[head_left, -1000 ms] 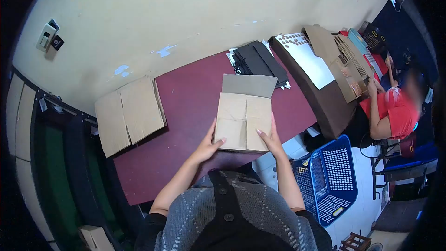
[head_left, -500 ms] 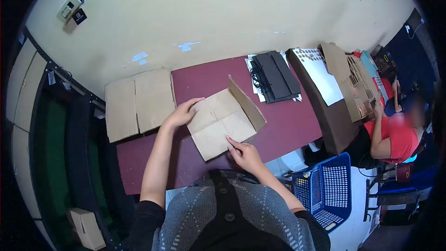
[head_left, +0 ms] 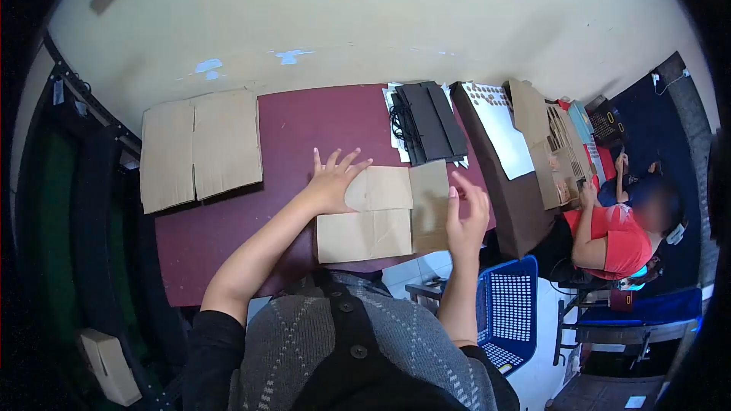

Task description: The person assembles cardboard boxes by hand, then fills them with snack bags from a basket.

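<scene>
A small brown cardboard box (head_left: 369, 234) lies close to the front edge of the maroon table (head_left: 320, 122). Its flap (head_left: 429, 209) is folded out to the right. My left hand (head_left: 333, 185) rests with spread fingers on the box's far left part, covering that corner. Beside the right edge of the flap is my right hand (head_left: 468, 217), raised, its thumb apart from the fingers and nothing held.
Flattened cardboard (head_left: 202, 148) lies on the table's left. Black folded paper bags (head_left: 430, 122) sit at the back right. A blue plastic basket (head_left: 512, 304) stands on the floor at right. Another person (head_left: 609, 228) sits by a cardboard box (head_left: 542, 167) farther right.
The raised flap now lies folded out to the right. My left hand has spread over the box, and my right hand has moved from its front edge to beside the flap. The view has shifted.
</scene>
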{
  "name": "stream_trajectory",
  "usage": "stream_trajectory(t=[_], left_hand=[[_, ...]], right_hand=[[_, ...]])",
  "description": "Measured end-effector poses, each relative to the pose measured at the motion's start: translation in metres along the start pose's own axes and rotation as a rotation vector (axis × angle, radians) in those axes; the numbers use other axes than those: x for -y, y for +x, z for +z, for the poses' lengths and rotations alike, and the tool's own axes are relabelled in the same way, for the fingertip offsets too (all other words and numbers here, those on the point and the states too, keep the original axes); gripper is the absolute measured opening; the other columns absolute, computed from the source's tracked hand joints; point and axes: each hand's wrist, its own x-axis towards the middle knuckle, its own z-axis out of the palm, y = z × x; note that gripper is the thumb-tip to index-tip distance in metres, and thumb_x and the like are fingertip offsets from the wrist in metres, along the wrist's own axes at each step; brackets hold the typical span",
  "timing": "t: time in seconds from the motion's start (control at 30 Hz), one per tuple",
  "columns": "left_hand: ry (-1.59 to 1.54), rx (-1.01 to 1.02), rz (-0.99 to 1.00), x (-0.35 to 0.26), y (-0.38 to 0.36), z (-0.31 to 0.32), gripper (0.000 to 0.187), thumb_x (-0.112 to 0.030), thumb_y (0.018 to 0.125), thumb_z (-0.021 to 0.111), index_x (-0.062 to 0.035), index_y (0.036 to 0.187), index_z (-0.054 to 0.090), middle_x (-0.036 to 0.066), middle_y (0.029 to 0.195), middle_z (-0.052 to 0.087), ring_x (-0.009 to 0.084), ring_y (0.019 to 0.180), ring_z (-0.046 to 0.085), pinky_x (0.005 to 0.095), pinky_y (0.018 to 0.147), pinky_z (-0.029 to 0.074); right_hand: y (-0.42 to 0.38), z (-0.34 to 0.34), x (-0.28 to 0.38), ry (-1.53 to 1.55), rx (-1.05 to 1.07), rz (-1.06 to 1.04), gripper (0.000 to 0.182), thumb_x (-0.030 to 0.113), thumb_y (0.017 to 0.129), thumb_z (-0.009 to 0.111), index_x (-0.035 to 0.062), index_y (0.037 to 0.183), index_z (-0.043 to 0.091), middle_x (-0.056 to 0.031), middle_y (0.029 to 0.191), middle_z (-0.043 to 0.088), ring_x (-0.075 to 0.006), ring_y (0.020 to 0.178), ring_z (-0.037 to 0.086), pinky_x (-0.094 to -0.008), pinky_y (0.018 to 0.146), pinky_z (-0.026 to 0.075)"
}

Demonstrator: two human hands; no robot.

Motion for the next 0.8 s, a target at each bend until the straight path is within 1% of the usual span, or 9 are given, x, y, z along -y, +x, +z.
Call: stream_trajectory(t=[0.07, 0.1, 0.23, 0.3, 0.47, 0.53, 0.6, 0.7, 0.8], left_hand=[[0.038, -0.049, 0.037, 0.003, 0.002, -0.003, 0.106, -0.055, 0.052, 0.076, -0.0280, 0.142, 0.026, 0.011, 0.148, 0.020, 0.0435, 0.133, 0.018, 0.0720, 0.099, 0.004], [0.057, -0.175, 0.090, -0.004, -0.003, -0.011, 0.084, -0.047, 0.067, 0.070, -0.0232, 0.138, 0.033, 0.012, 0.142, 0.033, 0.0378, 0.129, 0.031, 0.0671, 0.102, 0.012], [0.117, -0.222, -0.170, -0.018, 0.010, -0.036, 0.036, -0.017, 0.086, 0.053, -0.0115, 0.122, 0.050, 0.008, 0.111, 0.057, 0.0238, 0.107, 0.054, 0.0540, 0.102, 0.029], [0.100, -0.208, -0.099, -0.026, 0.015, -0.036, 0.039, -0.018, 0.083, 0.057, -0.0120, 0.122, 0.050, 0.009, 0.112, 0.056, 0.0249, 0.109, 0.052, 0.0540, 0.102, 0.029], [-0.025, -0.049, 0.126, -0.037, 0.019, 0.019, 0.069, -0.023, 0.064, 0.077, -0.0133, 0.125, 0.048, 0.015, 0.134, 0.042, 0.0343, 0.125, 0.039, 0.0569, 0.104, 0.025], [0.001, -0.020, 0.111, -0.041, 0.021, 0.017, 0.071, -0.023, 0.063, 0.077, -0.0141, 0.127, 0.047, 0.015, 0.136, 0.040, 0.0360, 0.127, 0.037, 0.0588, 0.104, 0.024], [0.028, 0.010, 0.097, -0.044, 0.022, 0.013, 0.073, -0.023, 0.063, 0.078, -0.0148, 0.128, 0.046, 0.016, 0.138, 0.037, 0.0377, 0.128, 0.035, 0.0607, 0.104, 0.022], [-0.116, 0.004, 0.258, -0.044, 0.023, -0.003, 0.069, -0.022, 0.066, 0.076, -0.0162, 0.128, 0.048, 0.015, 0.135, 0.043, 0.0378, 0.126, 0.038, 0.0635, 0.105, 0.017], [-0.201, 0.214, 0.238, -0.037, 0.023, -0.014, 0.061, -0.025, 0.068, 0.073, -0.0142, 0.124, 0.052, 0.014, 0.125, 0.053, 0.0369, 0.123, 0.042, 0.0651, 0.104, 0.016]], right_hand=[[-0.003, 0.002, -0.016, -0.070, 0.059, 0.067, 0.034, 0.016, 0.085, 0.059, 0.0047, 0.116, 0.057, -0.0146, 0.099, 0.058, -0.0265, 0.090, 0.054, -0.0383, 0.085, 0.040], [-0.007, 0.005, -0.022, -0.039, 0.118, 0.153, 0.036, 0.020, 0.085, 0.059, 0.0045, 0.118, 0.056, -0.0156, 0.100, 0.057, -0.0271, 0.091, 0.055, -0.0379, 0.086, 0.041], [-0.016, 0.009, -0.034, 0.092, 0.482, 0.452, 0.045, 0.030, 0.088, 0.056, 0.0021, 0.122, 0.052, -0.0217, 0.101, 0.060, -0.0307, 0.095, 0.059, -0.0369, 0.085, 0.044], [-0.017, 0.008, -0.030, 0.058, 0.703, 0.535, 0.044, 0.030, 0.090, 0.051, 0.0007, 0.122, 0.049, -0.0271, 0.102, 0.060, -0.0363, 0.097, 0.060, -0.0382, 0.086, 0.044], [-0.019, 0.014, -0.038, 0.226, 0.636, 0.348, 0.040, 0.019, 0.089, 0.047, 0.0008, 0.125, 0.048, -0.0274, 0.110, 0.057, -0.0391, 0.106, 0.054, -0.0400, 0.091, 0.040], [-0.015, 0.012, -0.036, 0.121, 0.755, 0.176, 0.044, 0.016, 0.090, 0.049, 0.0021, 0.131, 0.042, -0.0238, 0.122, 0.052, -0.0318, 0.114, 0.051, -0.0361, 0.094, 0.038], [-0.014, 0.013, -0.029, 0.252, 0.829, 0.271, 0.053, 0.012, 0.086, 0.046, 0.0021, 0.136, 0.034, -0.0260, 0.130, 0.042, -0.0371, 0.124, 0.039, -0.0392, 0.103, 0.030], [-0.017, 0.026, -0.028, 0.234, 0.791, 0.058, 0.066, 0.000, 0.080, 0.039, 0.0011, 0.142, 0.018, -0.0257, 0.143, 0.024, -0.0357, 0.134, 0.025, -0.0365, 0.111, 0.019], [-0.023, 0.033, -0.020, 0.316, 0.756, 0.158, 0.065, 0.000, 0.081, 0.041, 0.0041, 0.143, 0.021, -0.0250, 0.141, 0.029, -0.0348, 0.134, 0.025, -0.0365, 0.109, 0.020]])
